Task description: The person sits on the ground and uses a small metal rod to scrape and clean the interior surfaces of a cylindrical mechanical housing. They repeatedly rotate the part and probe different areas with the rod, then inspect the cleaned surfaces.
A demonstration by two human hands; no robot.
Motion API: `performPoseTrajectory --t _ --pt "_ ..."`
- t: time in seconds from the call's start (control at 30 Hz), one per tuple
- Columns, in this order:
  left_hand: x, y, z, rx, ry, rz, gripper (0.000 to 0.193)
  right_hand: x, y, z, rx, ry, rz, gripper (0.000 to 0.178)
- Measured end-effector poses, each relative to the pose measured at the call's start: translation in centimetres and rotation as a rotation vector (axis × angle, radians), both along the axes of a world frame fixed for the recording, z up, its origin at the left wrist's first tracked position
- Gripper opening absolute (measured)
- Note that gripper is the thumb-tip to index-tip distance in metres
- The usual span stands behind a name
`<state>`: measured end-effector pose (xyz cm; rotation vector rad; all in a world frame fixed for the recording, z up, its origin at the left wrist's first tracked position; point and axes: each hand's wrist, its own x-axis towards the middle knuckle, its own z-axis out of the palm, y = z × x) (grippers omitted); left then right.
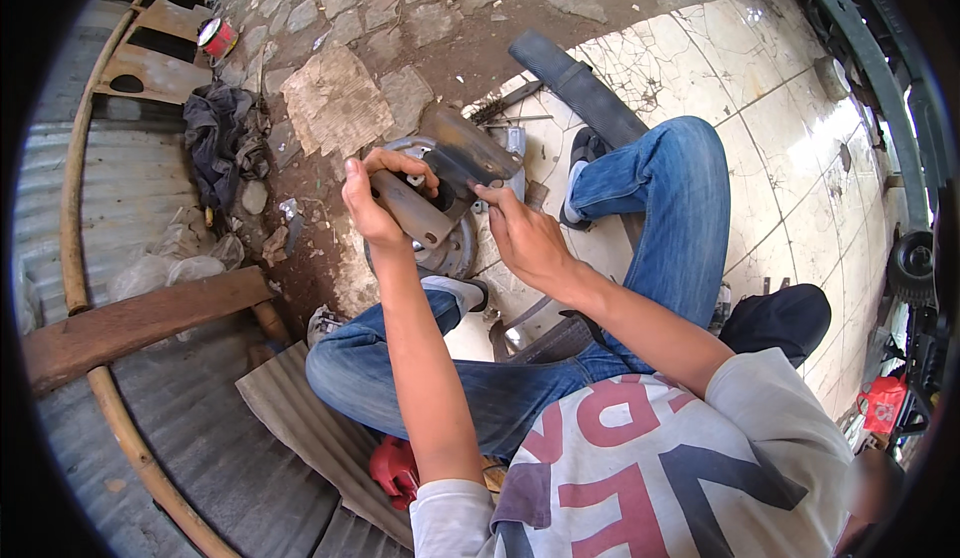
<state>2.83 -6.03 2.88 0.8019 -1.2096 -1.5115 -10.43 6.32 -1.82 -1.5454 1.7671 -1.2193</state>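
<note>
A rusty brown metal bracket (pixel 415 213), with two curved plates joined by a dark middle section, is held up over the ground in front of me. My left hand (pixel 372 203) wraps around its near left plate, thumb up and fingers reaching behind it. The fingertips of my right hand (pixel 527 245) are closed at the bracket's right edge, by the dark section. The right fingers are curled, and their undersides are hidden. Below the bracket lies a round grey metal wheel-like part (pixel 455 253), partly covered by it and by my left hand.
A dark flat rubber strip (pixel 580 83) lies across cracked tiles (pixel 690 58) beyond my right foot. A wire brush (pixel 505 101) rests near it. A flat brown slab (pixel 335 101) and dark cloth (pixel 222 143) lie left. Corrugated sheets and a bamboo pole (pixel 75 178) border my left.
</note>
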Motion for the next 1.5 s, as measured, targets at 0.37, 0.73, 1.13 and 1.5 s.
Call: performPoseTrajectory --t 0.37,0.73,1.13,1.5 --pt "-0.4 0.6 0.1 -0.012 -0.040 0.021 0.064 -0.7 0.3 0.5 0.060 -0.139 0.002 0.031" --pt "-0.8 1.0 0.6 -0.035 -0.134 -0.050 0.057 -1.5 0.4 2.0 0.221 -0.204 0.005 0.033" --pt "-0.5 3.0 2.6 0.100 -0.140 0.312 0.033 0.3 1.7 3.3 0.196 -0.438 0.127 0.040" --pt "-2.7 2.4 1.3 0.102 0.190 0.429 0.027 1.0 -0.2 1.2 0.073 -0.334 0.006 0.027"
